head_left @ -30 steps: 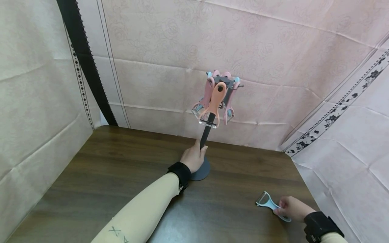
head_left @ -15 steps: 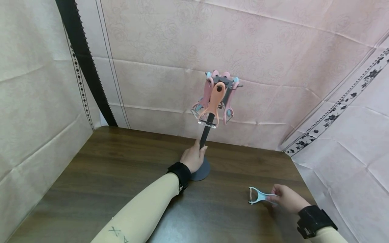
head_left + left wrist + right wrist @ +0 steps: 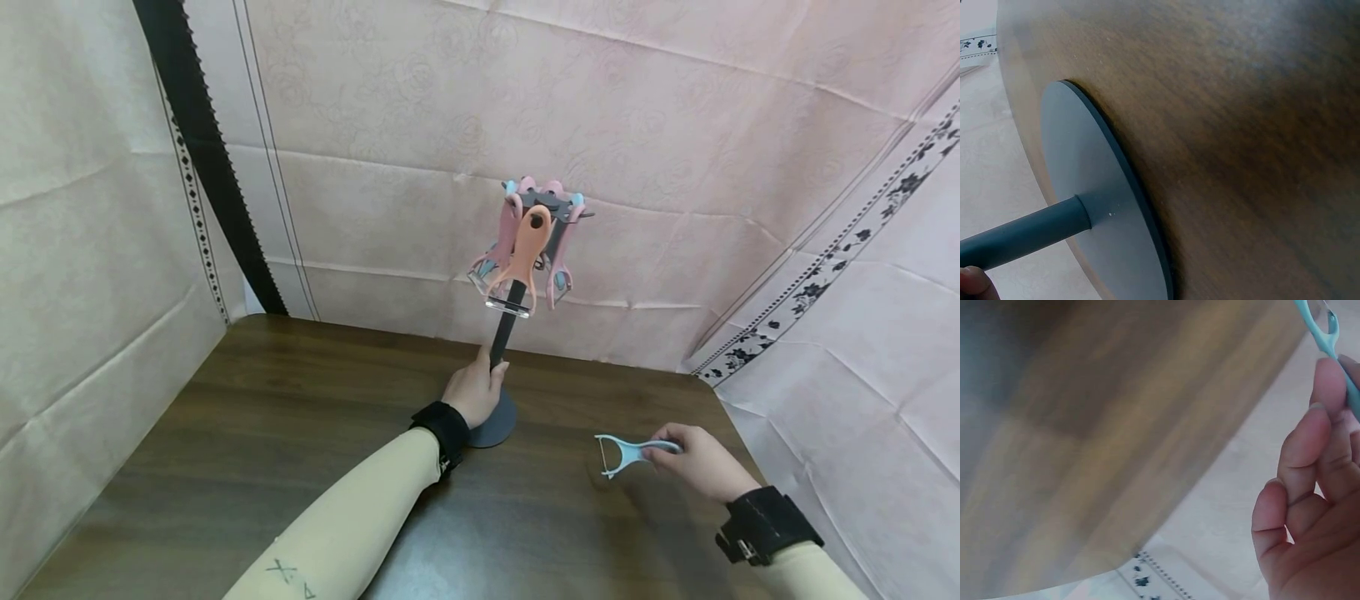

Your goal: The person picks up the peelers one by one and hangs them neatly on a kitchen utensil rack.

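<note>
My left hand [image 3: 474, 392] grips the dark pole of a rack [image 3: 504, 337] that stands on a round grey base [image 3: 492, 423]. Around the rack's top hang several peelers, with an orange peeler [image 3: 528, 247] in front and pink ones beside it. On the right, a light blue Y-shaped peeler [image 3: 628, 452] is pinched by its handle in my right hand [image 3: 697, 458], blade end toward the left. The right wrist view shows thumb and forefinger on the blue handle [image 3: 1327, 344], the other fingers loosely bent. Only a fingertip of the left hand shows in the left wrist view, against the pole [image 3: 1029, 232].
A brown wooden table [image 3: 315, 467] carries the rack. Pale patterned cloth [image 3: 390, 108] hangs behind it and at both sides, with a black strip [image 3: 217, 167] at the back left corner.
My right hand has lifted the blue peeler and moved it up and leftward, nearer the rack, turning its blade end to the left. The left hand keeps its hold on the pole.
</note>
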### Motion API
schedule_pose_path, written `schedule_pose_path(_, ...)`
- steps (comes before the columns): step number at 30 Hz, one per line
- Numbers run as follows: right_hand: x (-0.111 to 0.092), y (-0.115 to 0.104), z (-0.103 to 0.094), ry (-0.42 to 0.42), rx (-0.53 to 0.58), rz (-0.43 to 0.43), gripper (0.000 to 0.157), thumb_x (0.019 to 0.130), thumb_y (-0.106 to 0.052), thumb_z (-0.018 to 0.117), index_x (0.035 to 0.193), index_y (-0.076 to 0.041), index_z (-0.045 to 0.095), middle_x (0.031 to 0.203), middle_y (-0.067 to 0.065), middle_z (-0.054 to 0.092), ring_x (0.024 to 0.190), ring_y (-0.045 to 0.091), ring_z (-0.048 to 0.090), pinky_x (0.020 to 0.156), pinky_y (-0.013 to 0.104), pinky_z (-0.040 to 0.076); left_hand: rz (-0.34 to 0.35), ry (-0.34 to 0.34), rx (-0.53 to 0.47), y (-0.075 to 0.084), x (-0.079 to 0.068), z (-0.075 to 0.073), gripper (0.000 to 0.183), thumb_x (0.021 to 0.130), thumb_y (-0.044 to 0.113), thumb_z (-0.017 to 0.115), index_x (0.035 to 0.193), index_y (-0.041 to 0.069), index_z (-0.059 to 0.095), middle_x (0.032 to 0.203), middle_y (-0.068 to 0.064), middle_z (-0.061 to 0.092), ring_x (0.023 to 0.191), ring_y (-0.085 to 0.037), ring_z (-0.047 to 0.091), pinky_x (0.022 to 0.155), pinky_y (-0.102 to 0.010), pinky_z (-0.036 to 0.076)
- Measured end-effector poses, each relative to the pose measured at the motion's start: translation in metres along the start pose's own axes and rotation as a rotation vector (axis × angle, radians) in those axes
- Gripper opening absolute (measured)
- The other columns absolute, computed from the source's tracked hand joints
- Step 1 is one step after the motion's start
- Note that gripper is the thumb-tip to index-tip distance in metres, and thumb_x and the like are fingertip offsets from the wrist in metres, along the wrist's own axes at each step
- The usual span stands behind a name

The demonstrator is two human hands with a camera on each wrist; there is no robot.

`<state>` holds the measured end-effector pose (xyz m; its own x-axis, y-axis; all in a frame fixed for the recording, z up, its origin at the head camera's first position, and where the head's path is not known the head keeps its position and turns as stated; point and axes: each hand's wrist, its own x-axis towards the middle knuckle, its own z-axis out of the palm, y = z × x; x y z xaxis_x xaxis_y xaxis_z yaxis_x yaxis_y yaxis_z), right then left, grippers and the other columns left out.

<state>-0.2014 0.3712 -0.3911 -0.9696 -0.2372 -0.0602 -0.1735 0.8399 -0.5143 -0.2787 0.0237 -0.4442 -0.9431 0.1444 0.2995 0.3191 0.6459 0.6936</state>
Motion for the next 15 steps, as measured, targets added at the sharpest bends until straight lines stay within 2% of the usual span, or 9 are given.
schedule_pose_path(6,0.009,-0.019,-0.016,0.097,-0.043,-0.089,0.023,0.081,-0.04,0.063,0.074,-0.018,0.059,0.061,-0.007,0.048,0.051,0.008,0.039,0.046,0.024,0.032,-0.008,-0.004,0.007,0.0,-0.001,-0.001,0.049,0.091,0.055,0.02,0.106,0.014,0.041,0.065,0.001,0.048,0.051,-0.012,0.048,0.047,-0.027,0.037)
schedule_pose_path(15,0.021,-0.039,-0.024,0.204,-0.047,-0.13,0.021,0.082,-0.042,0.062,0.082,-0.021,0.062,0.067,-0.005,0.054,0.057,0.011,0.044,0.049,0.025,0.035,-0.004,-0.002,-0.001,0.0,-0.001,-0.001,0.049,0.091,0.056,0.019,0.105,0.014,0.04,0.065,0.001,0.049,0.052,-0.013,0.048,0.047,-0.027,0.037)
